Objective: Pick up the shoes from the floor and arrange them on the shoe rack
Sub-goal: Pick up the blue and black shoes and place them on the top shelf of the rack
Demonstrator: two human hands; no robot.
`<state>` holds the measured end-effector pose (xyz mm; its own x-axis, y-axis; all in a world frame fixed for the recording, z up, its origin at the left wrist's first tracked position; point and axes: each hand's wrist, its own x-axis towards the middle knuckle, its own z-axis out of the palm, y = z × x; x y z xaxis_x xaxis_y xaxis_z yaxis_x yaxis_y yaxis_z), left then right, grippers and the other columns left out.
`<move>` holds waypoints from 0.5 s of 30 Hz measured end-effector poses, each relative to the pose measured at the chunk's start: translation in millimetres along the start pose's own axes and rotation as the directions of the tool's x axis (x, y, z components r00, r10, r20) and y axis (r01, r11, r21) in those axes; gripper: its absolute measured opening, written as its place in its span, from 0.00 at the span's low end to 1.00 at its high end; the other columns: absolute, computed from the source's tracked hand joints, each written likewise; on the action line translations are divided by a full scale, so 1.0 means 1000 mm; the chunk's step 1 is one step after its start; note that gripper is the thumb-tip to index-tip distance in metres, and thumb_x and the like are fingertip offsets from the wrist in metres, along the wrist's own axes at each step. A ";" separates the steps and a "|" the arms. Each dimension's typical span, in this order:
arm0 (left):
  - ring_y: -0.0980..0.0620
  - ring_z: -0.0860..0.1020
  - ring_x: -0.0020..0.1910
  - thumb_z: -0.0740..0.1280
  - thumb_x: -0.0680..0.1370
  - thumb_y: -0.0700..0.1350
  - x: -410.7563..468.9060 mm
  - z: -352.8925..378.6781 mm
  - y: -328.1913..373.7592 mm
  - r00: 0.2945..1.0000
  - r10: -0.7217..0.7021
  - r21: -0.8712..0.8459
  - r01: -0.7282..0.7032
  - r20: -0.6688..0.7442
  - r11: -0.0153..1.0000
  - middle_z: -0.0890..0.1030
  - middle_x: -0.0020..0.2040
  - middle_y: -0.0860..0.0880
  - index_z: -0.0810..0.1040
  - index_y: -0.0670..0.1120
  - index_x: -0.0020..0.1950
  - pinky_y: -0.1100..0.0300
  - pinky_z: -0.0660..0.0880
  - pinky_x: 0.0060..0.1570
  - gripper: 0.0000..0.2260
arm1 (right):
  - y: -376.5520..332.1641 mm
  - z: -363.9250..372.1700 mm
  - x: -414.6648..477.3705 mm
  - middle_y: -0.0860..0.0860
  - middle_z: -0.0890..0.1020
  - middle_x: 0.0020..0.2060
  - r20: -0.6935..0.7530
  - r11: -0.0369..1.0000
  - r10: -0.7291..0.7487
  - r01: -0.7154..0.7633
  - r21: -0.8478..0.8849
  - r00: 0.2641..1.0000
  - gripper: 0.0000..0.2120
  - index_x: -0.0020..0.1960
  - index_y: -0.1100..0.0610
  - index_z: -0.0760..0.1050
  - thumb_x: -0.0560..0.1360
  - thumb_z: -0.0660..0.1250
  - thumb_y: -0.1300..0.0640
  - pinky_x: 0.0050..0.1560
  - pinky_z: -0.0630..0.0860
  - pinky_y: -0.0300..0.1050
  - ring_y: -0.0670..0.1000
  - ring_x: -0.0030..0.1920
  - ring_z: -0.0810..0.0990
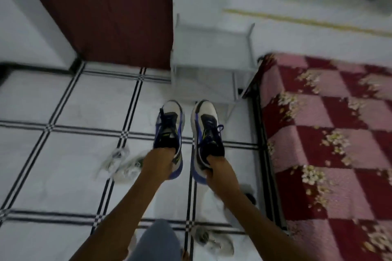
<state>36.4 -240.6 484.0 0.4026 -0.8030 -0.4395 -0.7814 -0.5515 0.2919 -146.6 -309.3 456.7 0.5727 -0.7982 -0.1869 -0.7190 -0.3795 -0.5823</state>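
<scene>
I hold a pair of white, blue and black sneakers above the tiled floor, toes pointing away from me. My left hand grips the heel of the left sneaker. My right hand grips the heel of the right sneaker. Just beyond the toes stands a white shoe rack against the wall, its shelves bare. A pale sneaker lies on the floor to the left of my left arm. Another pale shoe lies near my knee, and a further one shows behind my right arm.
A dark red door is left of the rack. A bed with a red and pink checked blanket fills the right side, its dark frame edge close to my right arm. The floor is white tile with black lines.
</scene>
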 end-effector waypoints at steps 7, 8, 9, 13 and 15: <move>0.43 0.81 0.38 0.68 0.73 0.39 0.078 -0.099 0.049 0.930 0.245 0.156 -0.209 -0.275 0.965 0.82 0.40 0.43 0.78 0.42 0.47 0.56 0.76 0.37 0.04 | -0.026 -0.090 0.110 0.57 0.83 0.46 -0.157 0.994 -0.099 0.089 -0.070 0.983 0.10 0.50 0.59 0.76 0.69 0.66 0.63 0.46 0.76 0.45 0.57 0.47 0.80; 0.44 0.81 0.40 0.67 0.74 0.39 0.097 -0.109 0.053 0.927 0.269 0.180 -0.227 -0.260 0.957 0.82 0.41 0.44 0.77 0.43 0.49 0.56 0.74 0.37 0.05 | -0.027 -0.095 0.132 0.57 0.82 0.46 -0.177 0.993 -0.101 0.089 -0.073 0.979 0.09 0.49 0.59 0.76 0.69 0.66 0.64 0.45 0.75 0.44 0.58 0.47 0.80; 0.44 0.80 0.42 0.65 0.74 0.40 0.124 -0.121 0.057 0.925 0.290 0.195 -0.245 -0.247 0.950 0.82 0.43 0.44 0.76 0.43 0.51 0.56 0.72 0.38 0.06 | -0.029 -0.100 0.161 0.57 0.82 0.45 -0.196 0.993 -0.106 0.093 -0.074 0.975 0.09 0.49 0.60 0.76 0.69 0.66 0.64 0.44 0.74 0.43 0.58 0.46 0.80; 0.42 0.81 0.38 0.69 0.70 0.39 0.225 -0.165 0.068 0.890 0.362 0.244 -0.299 -0.276 0.922 0.83 0.39 0.43 0.78 0.43 0.44 0.57 0.73 0.34 0.05 | -0.033 -0.113 0.265 0.58 0.82 0.45 -0.217 0.991 -0.126 0.114 -0.067 0.968 0.08 0.48 0.61 0.76 0.69 0.66 0.63 0.42 0.76 0.46 0.58 0.45 0.80; 0.46 0.80 0.29 0.74 0.62 0.39 0.284 -0.187 0.070 0.884 0.385 0.258 -0.319 -0.266 0.912 0.82 0.31 0.46 0.78 0.44 0.36 0.63 0.68 0.27 0.07 | -0.034 -0.119 0.321 0.58 0.82 0.45 -0.207 0.993 -0.110 0.099 -0.064 0.972 0.10 0.49 0.61 0.76 0.69 0.65 0.59 0.44 0.77 0.47 0.58 0.46 0.80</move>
<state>185.1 -549.4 539.0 0.1818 -0.9821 -0.0504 -0.9642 -0.1881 0.1870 14.6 -608.1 510.2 0.5544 -0.8310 0.0462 -0.6826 -0.4858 -0.5460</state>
